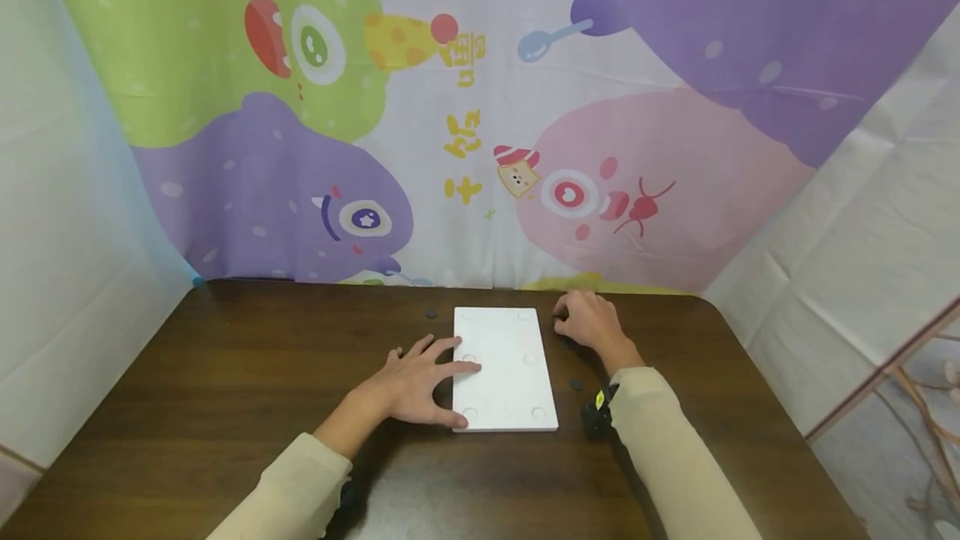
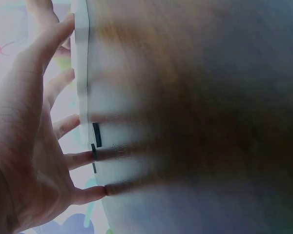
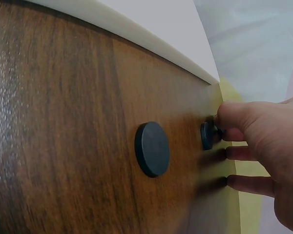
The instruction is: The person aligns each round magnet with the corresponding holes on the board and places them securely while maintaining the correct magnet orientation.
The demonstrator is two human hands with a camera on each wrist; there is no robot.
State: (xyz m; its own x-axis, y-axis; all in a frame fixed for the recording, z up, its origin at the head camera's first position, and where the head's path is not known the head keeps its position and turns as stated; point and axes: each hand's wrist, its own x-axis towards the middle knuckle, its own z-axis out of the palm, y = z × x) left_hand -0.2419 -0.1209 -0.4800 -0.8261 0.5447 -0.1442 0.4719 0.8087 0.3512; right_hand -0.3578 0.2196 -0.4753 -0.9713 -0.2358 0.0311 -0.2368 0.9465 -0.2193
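Observation:
A white rectangular board (image 1: 502,373) with several shallow round recesses lies on the table. My left hand (image 1: 420,382) rests along its left edge, fingers spread and fairly straight, thumb at the near corner. My right hand (image 1: 592,325) is beyond the board's far right corner, its thumb and index finger pinching a small black disc (image 3: 218,132) that is mostly hidden. Close to those fingertips in the right wrist view stands another black disc (image 3: 206,136). Nearer that camera, a larger-looking black disc (image 3: 153,149) lies on the wood beside the board.
The brown wooden table (image 1: 262,382) ends at a cartoon-printed curtain (image 1: 465,248). Left of the board's far end lies a dark disc (image 1: 431,313). A black wrist device (image 1: 597,413) is at the right cuff. White sheets hang at both sides.

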